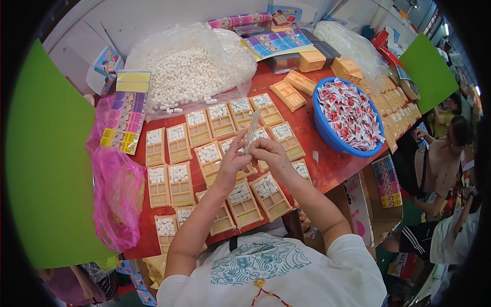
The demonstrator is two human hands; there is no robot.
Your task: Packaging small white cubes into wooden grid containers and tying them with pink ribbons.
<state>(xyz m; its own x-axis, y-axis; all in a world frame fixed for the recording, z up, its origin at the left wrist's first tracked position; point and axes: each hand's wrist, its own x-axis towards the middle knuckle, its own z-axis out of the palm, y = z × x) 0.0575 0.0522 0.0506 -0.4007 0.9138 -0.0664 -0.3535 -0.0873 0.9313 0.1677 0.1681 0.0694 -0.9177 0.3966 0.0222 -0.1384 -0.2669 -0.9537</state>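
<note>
Above the middle of the red table, my left hand (232, 162) and my right hand (269, 153) are together, their fingers closed on a narrow, pale translucent strip (253, 125) that stands upright between them. Its exact kind cannot be made out. Under and around my hands lie several beige compartment trays (222, 127) in rough rows. Small white pieces (240, 193) fill the large compartment of each, and some smaller compartments show something yellowish. My forearms hide part of the nearer trays.
A big clear bag of white pieces (179, 71) lies open at the back. To the right stands a blue basin (323, 124) full of red-and-white sachets (350, 115). A pink plastic bag (118, 194) and printed sheets (123, 115) lie left. Green panels flank the table; people sit at far right.
</note>
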